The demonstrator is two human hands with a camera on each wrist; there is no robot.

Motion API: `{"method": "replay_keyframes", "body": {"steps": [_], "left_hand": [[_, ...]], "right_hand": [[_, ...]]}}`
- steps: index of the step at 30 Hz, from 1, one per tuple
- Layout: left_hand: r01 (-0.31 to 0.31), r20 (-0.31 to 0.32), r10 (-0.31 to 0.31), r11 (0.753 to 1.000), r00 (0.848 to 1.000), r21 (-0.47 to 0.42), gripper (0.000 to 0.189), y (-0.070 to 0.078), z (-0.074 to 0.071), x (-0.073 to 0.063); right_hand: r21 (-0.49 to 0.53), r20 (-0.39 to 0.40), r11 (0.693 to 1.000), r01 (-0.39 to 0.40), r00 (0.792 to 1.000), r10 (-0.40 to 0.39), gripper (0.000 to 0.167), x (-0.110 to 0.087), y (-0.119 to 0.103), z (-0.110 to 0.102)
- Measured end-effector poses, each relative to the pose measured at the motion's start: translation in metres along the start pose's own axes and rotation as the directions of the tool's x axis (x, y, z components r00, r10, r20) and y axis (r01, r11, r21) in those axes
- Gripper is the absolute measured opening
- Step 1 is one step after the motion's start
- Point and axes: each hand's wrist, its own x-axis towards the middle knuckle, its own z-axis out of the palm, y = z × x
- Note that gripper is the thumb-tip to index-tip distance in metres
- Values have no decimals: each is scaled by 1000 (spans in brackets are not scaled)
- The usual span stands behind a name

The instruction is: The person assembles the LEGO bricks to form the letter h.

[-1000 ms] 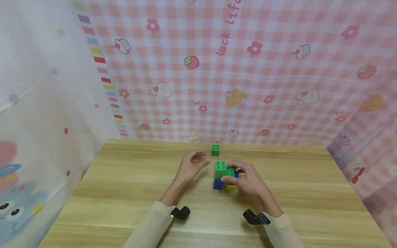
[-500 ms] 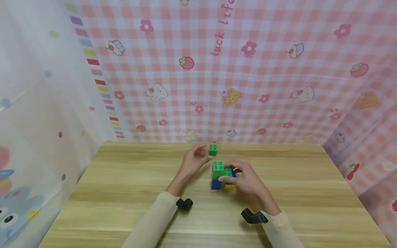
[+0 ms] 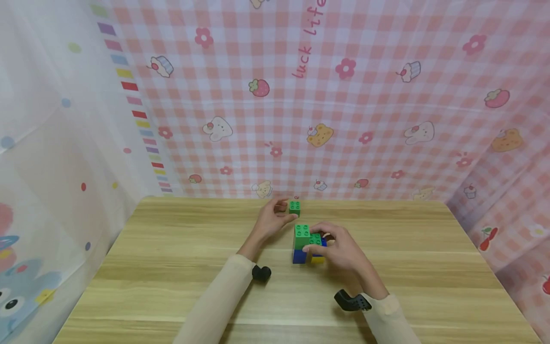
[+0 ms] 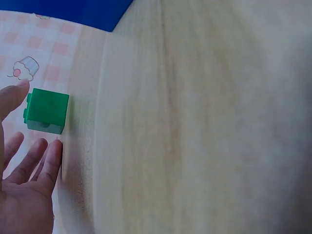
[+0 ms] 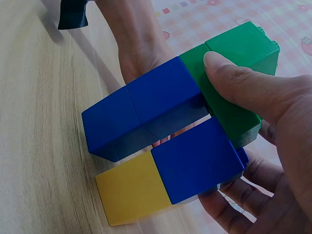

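Note:
A single green toy brick point(image 3: 294, 208) with studs on top stands near the back of the table. My left hand point(image 3: 269, 220) is beside it, thumb and fingers spread on either side of the brick point(image 4: 48, 108), a gap showing around it in the left wrist view. My right hand point(image 3: 343, 246) grips a built-up brick structure point(image 3: 302, 235). In the right wrist view its thumb presses a green brick point(image 5: 231, 105) that bridges a column of blue bricks point(image 5: 146, 109) and a second blue brick point(image 5: 197, 161) above a yellow brick point(image 5: 132, 189). Another green brick point(image 5: 243, 48) tops the blue column.
The wooden table point(image 3: 180, 239) ends at the back against a pink checked cloth point(image 3: 365, 105). A white patterned cloth point(image 3: 56, 157) hangs on the left. Black wrist mounts point(image 3: 352, 301) sit at both cuffs. The structure stands close in front of the lone brick.
My left hand has moved forward and right, up to the lone green brick. My right hand stays on the structure. The head view has shifted slightly.

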Motion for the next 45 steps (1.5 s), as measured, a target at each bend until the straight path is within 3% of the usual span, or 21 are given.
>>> {"method": "replay_keyframes", "body": {"steps": [7, 15, 33, 45], "left_hand": [[-3, 5, 3, 998, 1000, 55, 67, 0, 1, 9], [35, 48, -40, 995, 998, 95, 65, 3, 3, 13], [35, 1, -35, 996, 999, 82, 44, 1, 10, 11], [53, -22, -52, 998, 998, 45, 42, 5, 9, 6]], "right_hand": [[2, -4, 1000, 2, 1000, -2, 38, 0, -1, -1], [4, 1, 1000, 2, 1000, -2, 37, 1, 0, -1], [10, -4, 1000, 26, 1000, -26, 36, 1, 3, -1], [10, -1, 1000, 19, 1000, -19, 37, 1, 3, -1]]}}
